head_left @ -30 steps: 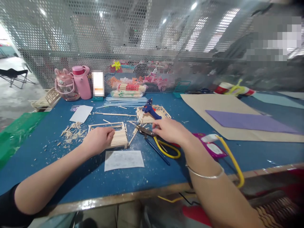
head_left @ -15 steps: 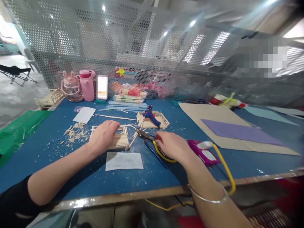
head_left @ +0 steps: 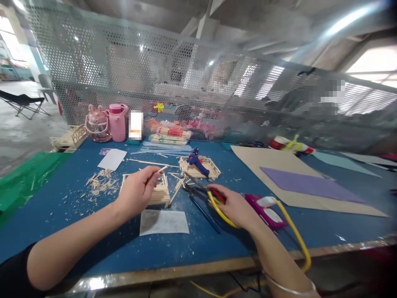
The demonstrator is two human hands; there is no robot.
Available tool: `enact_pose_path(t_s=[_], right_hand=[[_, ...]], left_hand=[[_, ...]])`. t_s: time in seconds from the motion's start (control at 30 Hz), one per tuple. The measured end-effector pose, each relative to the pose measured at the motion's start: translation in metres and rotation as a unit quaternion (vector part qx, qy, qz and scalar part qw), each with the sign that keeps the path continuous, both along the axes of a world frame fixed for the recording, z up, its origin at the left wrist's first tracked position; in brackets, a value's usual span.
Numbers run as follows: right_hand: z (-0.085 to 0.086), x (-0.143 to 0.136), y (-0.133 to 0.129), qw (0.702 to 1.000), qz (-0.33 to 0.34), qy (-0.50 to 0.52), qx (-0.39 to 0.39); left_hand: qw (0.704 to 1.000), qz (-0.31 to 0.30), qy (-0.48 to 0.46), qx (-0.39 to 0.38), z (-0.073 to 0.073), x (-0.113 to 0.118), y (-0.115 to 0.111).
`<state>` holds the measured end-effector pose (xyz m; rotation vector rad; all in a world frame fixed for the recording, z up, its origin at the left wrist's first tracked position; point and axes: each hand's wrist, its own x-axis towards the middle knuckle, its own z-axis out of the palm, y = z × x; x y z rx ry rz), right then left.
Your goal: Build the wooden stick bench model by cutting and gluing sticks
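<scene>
My left hand (head_left: 139,188) pinches a short thin wooden stick (head_left: 163,169) between thumb and fingertips. It is above a small frame of wooden sticks (head_left: 159,197), partly hiding it. My right hand (head_left: 234,205) is closed around a red-handled metal tool (head_left: 218,196); its long grey front end points left towards loose sticks, and its exact kind is unclear. A yellow cable (head_left: 223,215) passes by this hand. Below the tool lies a dark blue handle (head_left: 204,213). A second stick frame (head_left: 214,166) stands behind, with a blue glue gun (head_left: 198,162) resting on it.
White paper (head_left: 164,222) lies in front of the nearer frame. Wood scraps (head_left: 102,182) are scattered at left. A purple-and-white device (head_left: 268,212) sits right of my right hand. Pink bottles (head_left: 117,124) and bagged sticks (head_left: 172,134) stand at the back, before a perforated metal screen (head_left: 142,78).
My left hand has lifted slightly from the nearer frame and now shows a short stick in its pinch. The tool in my right hand has turned, and the view has tilted up.
</scene>
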<state>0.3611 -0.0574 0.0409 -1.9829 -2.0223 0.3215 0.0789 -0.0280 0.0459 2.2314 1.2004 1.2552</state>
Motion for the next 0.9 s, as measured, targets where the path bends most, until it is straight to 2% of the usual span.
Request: enact_pose_path(t_s=[0.13, 0.2, 0.27, 0.37, 0.53, 0.63, 0.9], right_hand=[[0.022, -0.028, 0.015, 0.984, 0.059, 0.133, 0.103], [0.029, -0.052, 0.028, 0.96, 0.131, 0.208, 0.136], [0.029, -0.078, 0.037, 0.931, 0.188, 0.258, 0.178], [0.018, -0.106, 0.037, 0.915, 0.216, 0.259, 0.221], [0.002, -0.12, 0.02, 0.926, 0.242, 0.198, 0.211], [0.003, -0.122, 0.013, 0.93, 0.26, 0.176, 0.191], [0.006, -0.128, 0.007, 0.936, 0.266, 0.162, 0.161]], left_hand=[[0.996, -0.009, -0.089, -0.018, 0.003, -0.004, -0.001], [0.993, 0.006, -0.121, -0.014, 0.0, -0.008, -0.001], [0.989, 0.028, -0.142, 0.002, -0.003, -0.014, -0.003], [0.988, 0.063, -0.136, 0.047, -0.009, -0.021, -0.006], [0.988, 0.082, -0.075, 0.105, -0.015, -0.026, -0.01], [0.99, 0.075, -0.049, 0.11, -0.018, -0.025, -0.012], [0.986, 0.065, -0.055, 0.141, -0.03, -0.025, -0.012]])
